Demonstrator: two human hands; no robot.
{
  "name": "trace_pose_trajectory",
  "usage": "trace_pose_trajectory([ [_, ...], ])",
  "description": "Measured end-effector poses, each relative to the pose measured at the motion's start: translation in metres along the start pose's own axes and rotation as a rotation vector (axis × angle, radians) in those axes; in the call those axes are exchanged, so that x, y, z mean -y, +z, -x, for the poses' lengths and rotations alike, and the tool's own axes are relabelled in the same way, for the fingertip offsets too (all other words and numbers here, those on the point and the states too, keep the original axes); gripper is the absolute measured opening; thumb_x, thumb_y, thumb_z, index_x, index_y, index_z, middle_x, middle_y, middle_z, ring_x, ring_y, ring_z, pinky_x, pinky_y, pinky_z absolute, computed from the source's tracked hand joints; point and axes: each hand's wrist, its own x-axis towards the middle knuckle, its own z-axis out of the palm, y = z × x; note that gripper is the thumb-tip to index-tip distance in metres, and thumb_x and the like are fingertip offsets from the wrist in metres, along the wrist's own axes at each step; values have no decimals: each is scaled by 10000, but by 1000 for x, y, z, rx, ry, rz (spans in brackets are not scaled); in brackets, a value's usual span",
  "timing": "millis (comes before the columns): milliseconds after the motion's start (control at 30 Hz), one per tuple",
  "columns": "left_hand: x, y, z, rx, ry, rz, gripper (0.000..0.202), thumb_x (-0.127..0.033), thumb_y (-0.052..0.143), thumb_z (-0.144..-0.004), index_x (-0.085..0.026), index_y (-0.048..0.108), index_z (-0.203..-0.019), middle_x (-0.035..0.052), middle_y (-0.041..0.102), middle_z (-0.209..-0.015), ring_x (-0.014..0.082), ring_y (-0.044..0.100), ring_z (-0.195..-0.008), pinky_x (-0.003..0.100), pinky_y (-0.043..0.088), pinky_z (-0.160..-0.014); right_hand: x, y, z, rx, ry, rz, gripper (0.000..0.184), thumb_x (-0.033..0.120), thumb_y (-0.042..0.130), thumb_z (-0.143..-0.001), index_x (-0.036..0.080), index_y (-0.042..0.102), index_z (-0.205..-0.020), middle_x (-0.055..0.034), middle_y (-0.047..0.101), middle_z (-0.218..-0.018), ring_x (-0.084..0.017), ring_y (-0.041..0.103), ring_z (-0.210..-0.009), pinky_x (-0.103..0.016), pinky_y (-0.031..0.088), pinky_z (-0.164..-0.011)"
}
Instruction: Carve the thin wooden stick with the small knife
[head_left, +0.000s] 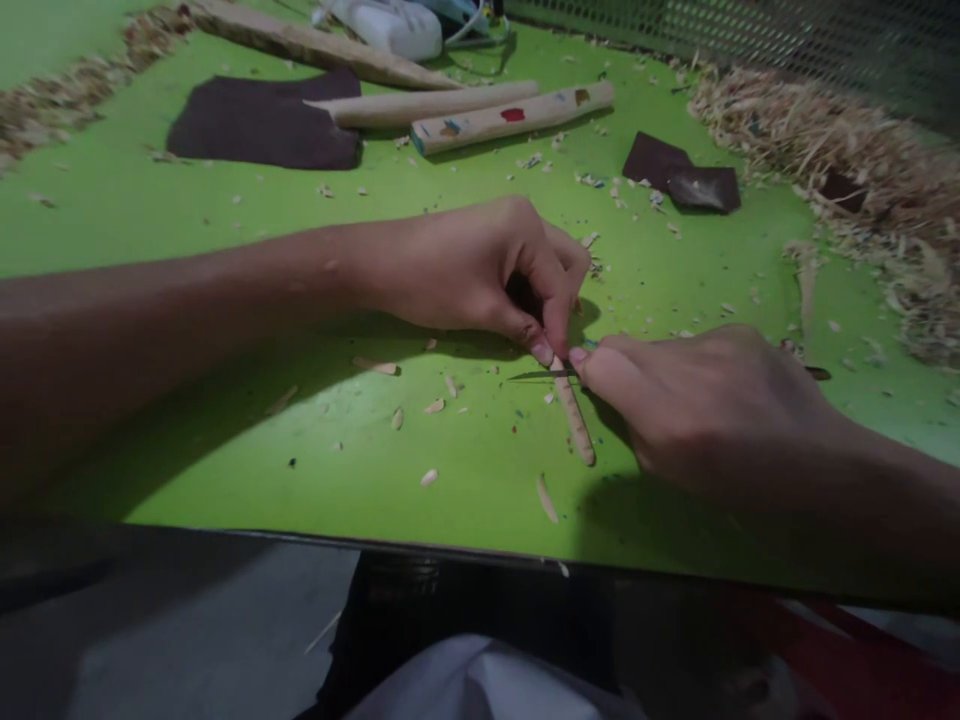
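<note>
My left hand (480, 265) pinches the far end of a thin wooden stick (574, 420) between thumb and fingertips. The stick lies slanted on the green table, its rounded near end pointing toward me. Closed around a small knife (536, 375) is my right hand (697, 390); the narrow blade reaches left from the fist and lies across the stick just below my left thumb. The knife's dark butt shows past the far side of the hand, while most of its handle is hidden by my fingers.
Wood shavings (832, 140) are heaped at the right, with another line at the far left. Carved wooden sticks (517, 115) lie at the back by a dark sandpaper sheet (255, 120). Smaller dark pieces (682, 175) sit at right. A white charger-like block (390, 25) stands behind.
</note>
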Motion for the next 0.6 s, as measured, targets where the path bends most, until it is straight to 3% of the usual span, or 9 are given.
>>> trace_pose_trajectory([
  [100,1,0,0,-19,2,10,40,-213,888,-818,-204,867,-786,87,762,-863,187,706,-805,307,571,-752,-2,0,1,-12,42,-91,363,106,357,-980,248,669,-1101,16,507,-628,-204,425,-538,-371,159,-557],
  [200,3,0,-1,-14,9,18,25,-212,899,-806,-212,876,-798,84,766,-864,186,703,-795,302,561,-735,-9,0,1,5,90,-300,188,172,468,-1010,254,636,-1026,42,542,-613,-179,364,-482,-361,171,-527],
  [333,4,-1,-1,1,33,-1,24,-208,878,-823,-228,889,-829,80,770,-876,188,699,-798,301,550,-719,-17,1,2,6,198,-562,116,225,547,-1043,244,596,-940,39,664,-686,-149,544,-539,-280,321,-532],
  [467,5,-2,-1,7,28,-13,25,-223,871,-830,-238,891,-827,77,769,-867,190,695,-800,300,547,-715,-19,3,4,-64,204,-460,146,274,540,-1071,241,608,-946,2,736,-788,-169,628,-618,-291,366,-584],
  [600,10,-1,-1,-3,56,-3,39,-234,861,-842,-244,897,-851,77,768,-876,192,701,-813,304,544,-715,-18,3,4,-9,123,-319,291,250,429,-1094,233,596,-856,15,598,-639,-147,514,-546,-310,260,-574],
])
